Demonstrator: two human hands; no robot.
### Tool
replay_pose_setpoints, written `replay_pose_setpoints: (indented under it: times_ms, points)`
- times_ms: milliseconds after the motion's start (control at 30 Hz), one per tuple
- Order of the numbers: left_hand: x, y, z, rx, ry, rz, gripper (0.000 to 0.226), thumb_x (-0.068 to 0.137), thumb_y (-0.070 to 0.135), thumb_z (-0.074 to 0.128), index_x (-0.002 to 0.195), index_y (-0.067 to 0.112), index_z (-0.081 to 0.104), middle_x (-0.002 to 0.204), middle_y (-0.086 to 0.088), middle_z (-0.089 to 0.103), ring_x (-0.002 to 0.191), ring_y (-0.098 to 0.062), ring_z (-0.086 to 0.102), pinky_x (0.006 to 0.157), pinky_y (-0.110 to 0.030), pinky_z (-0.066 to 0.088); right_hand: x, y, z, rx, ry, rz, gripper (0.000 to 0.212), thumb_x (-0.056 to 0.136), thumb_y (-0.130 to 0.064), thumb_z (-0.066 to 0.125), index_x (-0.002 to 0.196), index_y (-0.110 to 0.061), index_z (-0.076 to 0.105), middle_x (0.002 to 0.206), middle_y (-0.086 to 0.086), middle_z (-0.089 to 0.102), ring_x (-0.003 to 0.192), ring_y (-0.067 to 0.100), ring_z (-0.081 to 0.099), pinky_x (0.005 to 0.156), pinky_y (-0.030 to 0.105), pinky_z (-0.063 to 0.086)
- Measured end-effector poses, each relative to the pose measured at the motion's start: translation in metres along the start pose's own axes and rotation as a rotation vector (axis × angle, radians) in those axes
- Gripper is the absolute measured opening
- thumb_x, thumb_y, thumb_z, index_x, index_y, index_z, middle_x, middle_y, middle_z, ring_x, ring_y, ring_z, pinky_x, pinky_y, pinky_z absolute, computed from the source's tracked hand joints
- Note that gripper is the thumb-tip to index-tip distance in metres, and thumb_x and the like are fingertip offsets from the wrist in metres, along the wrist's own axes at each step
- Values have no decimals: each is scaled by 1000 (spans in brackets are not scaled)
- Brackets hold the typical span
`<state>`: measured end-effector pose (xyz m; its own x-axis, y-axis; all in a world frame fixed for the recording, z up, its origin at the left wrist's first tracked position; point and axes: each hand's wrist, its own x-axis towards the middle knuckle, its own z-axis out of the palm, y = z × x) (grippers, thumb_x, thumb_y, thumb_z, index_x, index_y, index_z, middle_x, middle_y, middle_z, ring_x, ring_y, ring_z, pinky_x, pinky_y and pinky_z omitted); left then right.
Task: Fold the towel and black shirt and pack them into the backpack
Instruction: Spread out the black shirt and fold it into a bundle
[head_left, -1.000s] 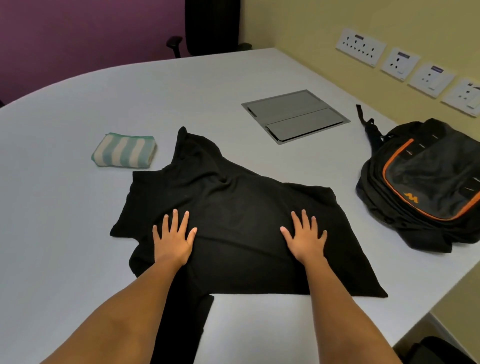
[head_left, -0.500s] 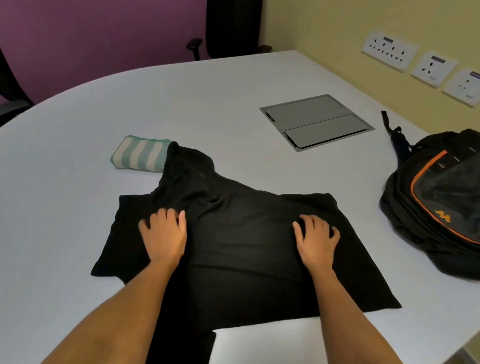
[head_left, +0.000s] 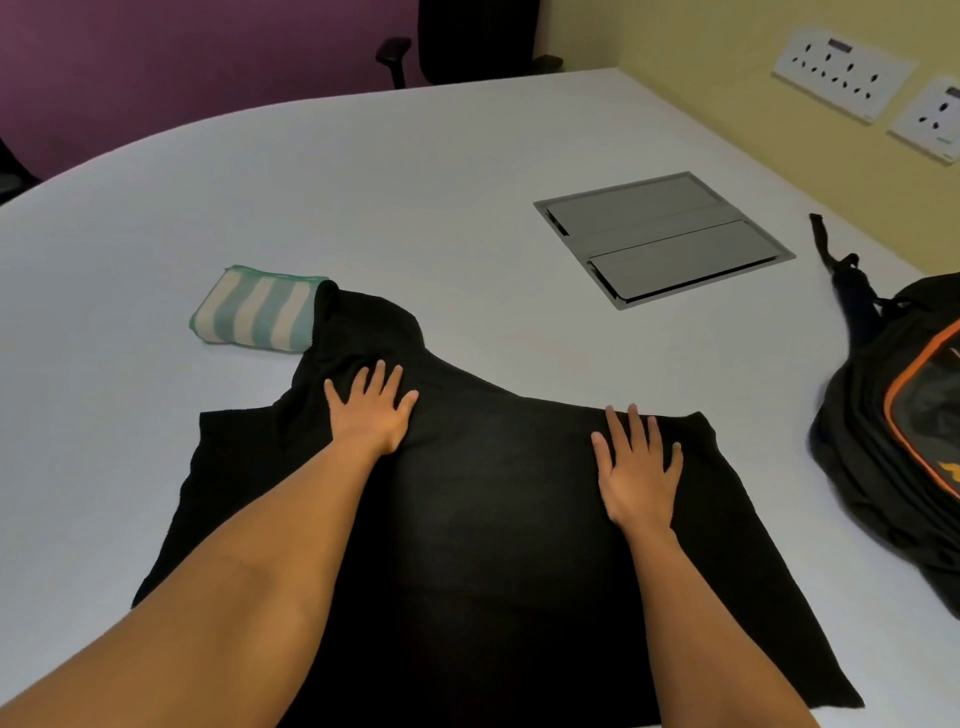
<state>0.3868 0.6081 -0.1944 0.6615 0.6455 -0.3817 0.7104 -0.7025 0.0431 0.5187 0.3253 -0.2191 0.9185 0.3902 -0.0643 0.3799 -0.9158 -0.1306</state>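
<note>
Pressing both palms on the soft black fabric shirt (head_left: 493, 519), we hold it flat against the pale grey rounded worktop (head_left: 363, 171). Our left hand (head_left: 371, 410) lies wide, with the fingers straight and spread. It is on the upper left part of the shirt, where the cloth bunches into folds, and we judge it is placed there to flatten this wrinkled part. Our right hand (head_left: 639, 467) is also wide and flat, near the far right edge of the shirt, and it grips nothing. The two hands are well apart, which lets the cloth lie stretched between them.

The shirt is spread just in front of us, and its near part runs out of the picture at the bottom. One dark corner of it reaches up to the right side of the small folded towel with green and white stripes (head_left: 254, 312). That towel looks already folded into a compact block, so we think it is ready to pack. The black backpack with orange trim (head_left: 883, 415) lies on the worktop to the right, apart from the shirt. We cannot tell whether its zipper is open.

In our judgement the step in hand is smoothing the shirt before a fold, so folding and packing are not yet done.
</note>
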Motion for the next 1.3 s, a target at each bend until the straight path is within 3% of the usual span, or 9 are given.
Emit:
replay_pose_setpoints:
  times_ms: [100,167,333,700,767,900,1100,1200,1300]
  points:
    - [11,18,-9,12,178,-84,55,101,43,20,146,13,30,151,-11,33,140,-28,29,117,-51,-2,14,-2,-7,157,278,119,43,102,-35,28,138,-20,46,142,4,46,130,25,43,106,46,34]
    - [15,31,-17,-5,305,-33,47,101,37,28,137,12,43,137,-11,50,127,-28,45,118,-48,7,23,3,-17,267,443,322,37,100,-30,37,131,-15,52,135,9,50,121,30,47,99,45,36]
    - [20,55,-18,-52,266,284,39,100,28,37,136,19,45,140,-2,48,131,-20,41,114,-42,19,43,36,-37,330,271,690,46,97,-40,43,131,-8,48,133,19,47,121,35,41,102,43,30]
    - [20,74,-9,-2,201,433,41,100,14,32,137,26,46,139,2,49,128,-19,43,110,-38,25,52,50,-51,411,16,435,40,94,-38,52,122,-9,56,122,15,58,116,33,52,98,42,38]
    - [22,75,-11,11,198,453,41,100,13,32,137,27,45,138,2,50,128,-20,43,110,-38,24,55,54,-51,420,-35,383,31,94,-34,51,108,-8,62,110,14,62,107,33,57,90,40,43]
    - [26,77,-17,85,198,447,30,101,23,37,124,26,55,126,0,54,119,-20,46,106,-36,27,51,53,-55,560,145,356,23,98,-19,46,109,-2,56,109,16,56,87,25,54,73,31,41]
    - [25,76,-25,-5,305,359,20,95,19,44,101,21,63,109,-1,58,102,-20,51,96,-34,32,43,63,-60,652,53,332,31,94,-20,57,120,-6,51,118,15,59,105,29,57,88,34,44]
    - [21,79,-25,-48,332,328,21,96,15,42,102,17,62,107,-2,58,99,-21,55,95,-33,34,33,66,-69,831,84,165,25,87,-12,66,111,-14,62,105,8,61,92,18,59,83,23,47]
    - [17,82,-25,-89,327,279,20,95,9,42,101,16,60,105,-3,61,93,-22,57,92,-32,35,18,79,-87,1136,-353,120,24,81,-5,70,102,-15,65,85,1,55,76,11,54,73,16,46]
